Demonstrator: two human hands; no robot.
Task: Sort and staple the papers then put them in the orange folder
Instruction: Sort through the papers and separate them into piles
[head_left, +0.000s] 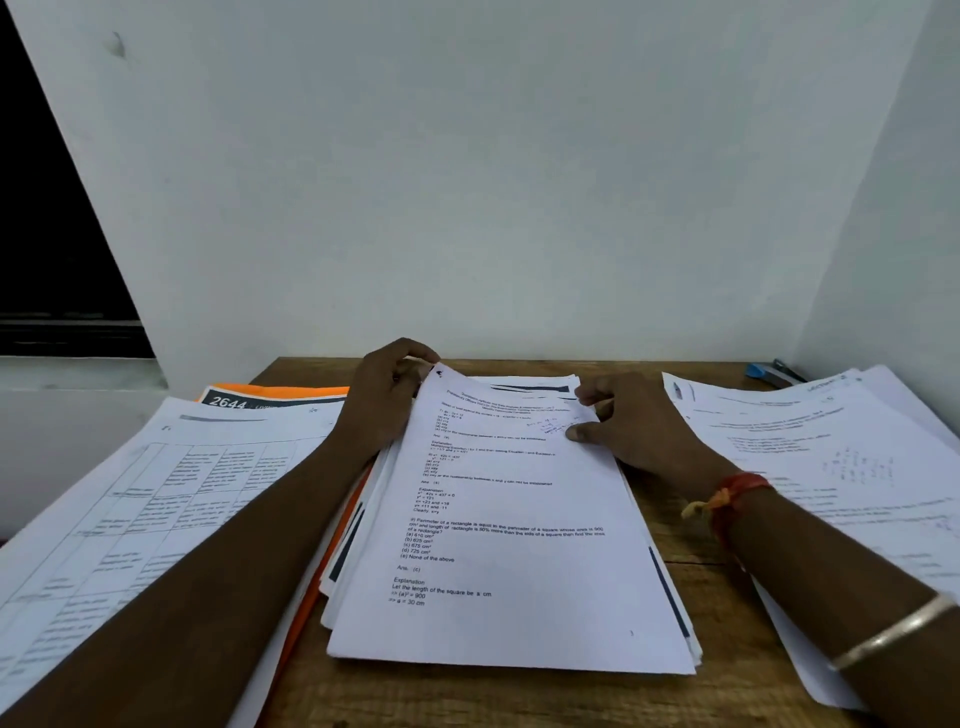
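Middle stack (514, 597): loose printed sheets lie on the bench (467, 701) right in front of us, their edges fanned and uneven. We judge each sheet light, but the bundle floppy and apt to slide apart.
Top sheet (519, 478): it looks thin, limp and easily creased. Its far end is raised a little and its near end lies flat on the stack.
Where to hold: we would take it at the two far corners, thumb above and fingers beneath (a one-corner lift would let it sag and drag the sheet below). We would then square the bundle by its long edges before stapling.
Left hand (387, 400): the fingers curl over the far-left corner of the top sheet and pinch it. The forearm lies across the left pile (130, 493).
Right hand (639, 431): the thumb presses on the sheet's far-right edge with the fingers curled at its far side, so it appears to pinch the same sheet. The wrist sits low between the middle stack and the right pile (831, 457).
Orange folder (275, 392): it is mostly buried under the left pile and the middle stack, with only its far edge and a side strip showing. We judge it stiffer than the paper.
Stapler (769, 371): it is blue and sits in the far-right corner by the wall, well apart from both hands.
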